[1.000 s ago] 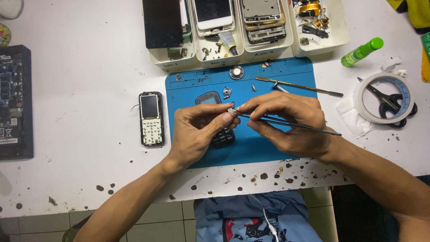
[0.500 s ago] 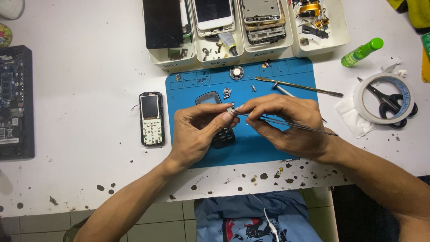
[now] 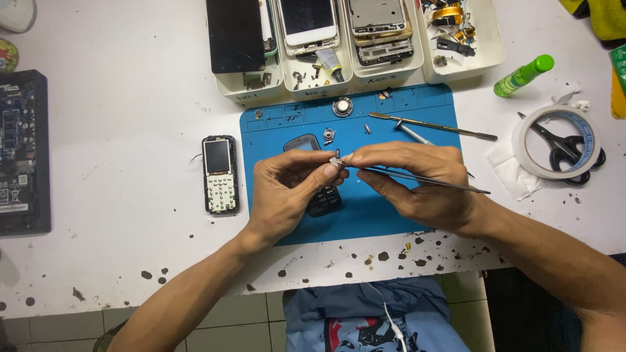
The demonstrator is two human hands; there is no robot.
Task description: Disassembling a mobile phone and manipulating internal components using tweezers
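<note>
Over the blue repair mat [image 3: 391,221], my left hand [image 3: 287,195] pinches a tiny metal part [image 3: 336,161] between thumb and fingertips. My right hand [image 3: 417,179] holds thin tweezers [image 3: 430,181] whose tips meet that small part. Beneath my left hand lies a dark keypad phone body [image 3: 313,173], mostly hidden. To the left of the mat, an opened phone [image 3: 220,175] with a bare screen and keypad lies on the white table.
A metal spudger [image 3: 433,126] and a screwdriver [image 3: 412,133] lie on the mat's upper right, next to small round parts. White trays [image 3: 352,81] of phone parts line the far edge. A tape roll [image 3: 531,163] around scissors, a green bottle [image 3: 523,76] and a dark circuit board [image 3: 23,153] sit nearby.
Both hands stay together over the mat; the fingers and tweezers shift only slightly around the small part.
</note>
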